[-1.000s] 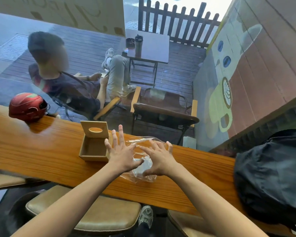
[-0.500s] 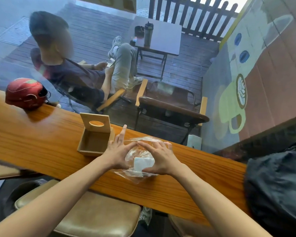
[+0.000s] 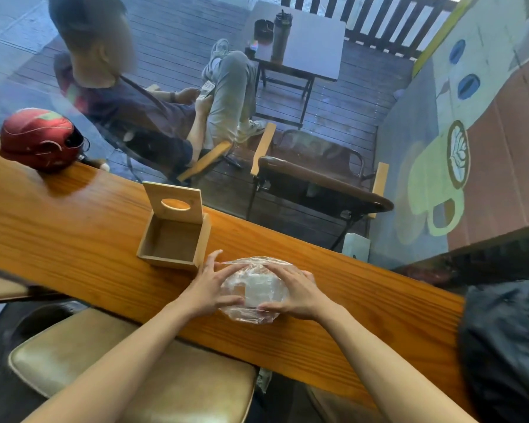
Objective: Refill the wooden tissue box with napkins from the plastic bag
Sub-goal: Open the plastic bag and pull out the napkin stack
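Observation:
A wooden tissue box (image 3: 173, 239) stands empty on the wooden counter (image 3: 74, 239), its lid with an oval slot tipped up at the back. Just right of it lies a clear plastic bag (image 3: 254, 288) with a white stack of napkins inside. My left hand (image 3: 209, 290) clasps the bag's left side, fingers over the top and thumb at the near edge. My right hand (image 3: 293, 293) clasps its right side the same way. The bag rests on the counter between both hands.
A red helmet (image 3: 39, 140) sits at the counter's far left. A black bag (image 3: 507, 346) lies at the right end. Padded stools (image 3: 104, 361) stand under the near edge. Beyond the glass, a person sits by chairs and a small table.
Both hands went from spread flat over the bag to closed around its sides. The view has tilted down and nearer to the counter.

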